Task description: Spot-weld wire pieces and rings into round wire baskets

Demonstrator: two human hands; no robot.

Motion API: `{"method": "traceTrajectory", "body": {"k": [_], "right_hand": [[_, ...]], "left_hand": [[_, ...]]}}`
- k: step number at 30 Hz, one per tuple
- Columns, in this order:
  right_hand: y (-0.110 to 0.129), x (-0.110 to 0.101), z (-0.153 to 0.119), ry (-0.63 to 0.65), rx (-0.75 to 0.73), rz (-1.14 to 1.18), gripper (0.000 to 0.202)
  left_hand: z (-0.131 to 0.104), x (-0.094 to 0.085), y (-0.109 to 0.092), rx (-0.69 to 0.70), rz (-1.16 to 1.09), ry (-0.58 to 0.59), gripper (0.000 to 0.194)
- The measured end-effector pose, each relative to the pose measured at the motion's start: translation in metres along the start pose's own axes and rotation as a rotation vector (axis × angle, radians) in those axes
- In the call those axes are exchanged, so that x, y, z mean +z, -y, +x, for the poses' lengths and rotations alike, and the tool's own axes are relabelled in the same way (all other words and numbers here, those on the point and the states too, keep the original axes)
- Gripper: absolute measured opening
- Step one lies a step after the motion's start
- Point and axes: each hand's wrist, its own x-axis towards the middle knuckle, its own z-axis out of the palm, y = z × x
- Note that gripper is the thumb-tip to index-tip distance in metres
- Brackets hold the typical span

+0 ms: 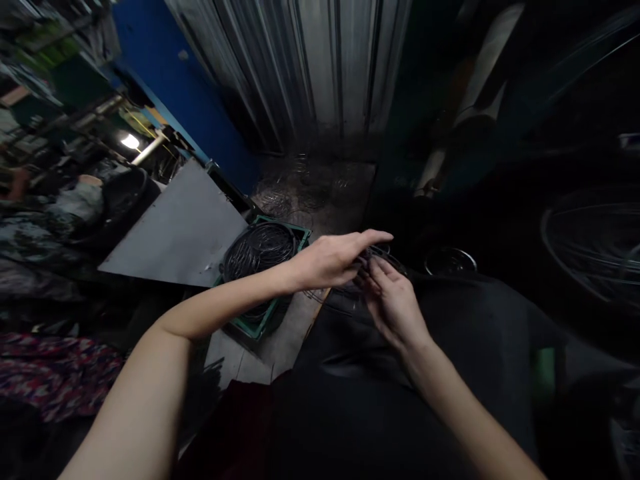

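Patterned cloth (55,373) lies at the far left; a lit lamp (131,141) glows above and beyond it; a grey panel (175,230) slants next, its right edge against a green crate (256,329) that holds coils of black strand (260,248); the left hand (330,260) reaches past the crate, index finger stretched out, its grip impossible to tell; dark strands (367,255) lie between the two hands, above the lap; the right hand (395,297) pinches them between thumb and fingers; a shiny-rimmed round object (473,260) sits farther right.
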Motion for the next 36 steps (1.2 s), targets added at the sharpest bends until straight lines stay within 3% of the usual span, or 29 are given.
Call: {"method": "traceTrajectory", "body": {"k": [3, 6, 10, 16, 20, 26, 36], "right_hand": [[0.023, 0.015, -0.001, 0.044, 0.126, 0.093, 0.029], [0.039, 0.015, -0.003, 0.073, 0.176, -0.026, 0.036], [0.046, -0.005, 0.004, 0.076, 0.100, -0.334, 0.041], [0.066, -0.036, 0.013, 0.179, -0.033, -0.759, 0.037], [0.062, -0.038, 0.008, 0.204, -0.134, -0.931, 0.039], [0.038, -0.044, 0.006, 0.137, -0.268, -1.327, 0.026], [0.040, -0.058, -0.005, 0.016, -0.358, -1.378, 0.024]], "left_hand": [[-0.002, -0.023, -0.006, -0.043, -0.167, -0.015, 0.055], [-0.010, -0.032, -0.009, -0.084, -0.262, -0.037, 0.049], [-0.020, -0.012, 0.008, -0.043, -0.175, -0.154, 0.033], [-0.015, 0.023, 0.037, 0.353, 0.258, -0.123, 0.023], [-0.006, 0.030, 0.032, 0.466, 0.398, -0.067, 0.024], [0.000, 0.052, 0.020, 0.473, 0.462, 0.109, 0.023], [0.005, 0.061, -0.001, 0.512, 0.471, 0.109, 0.027]]}}
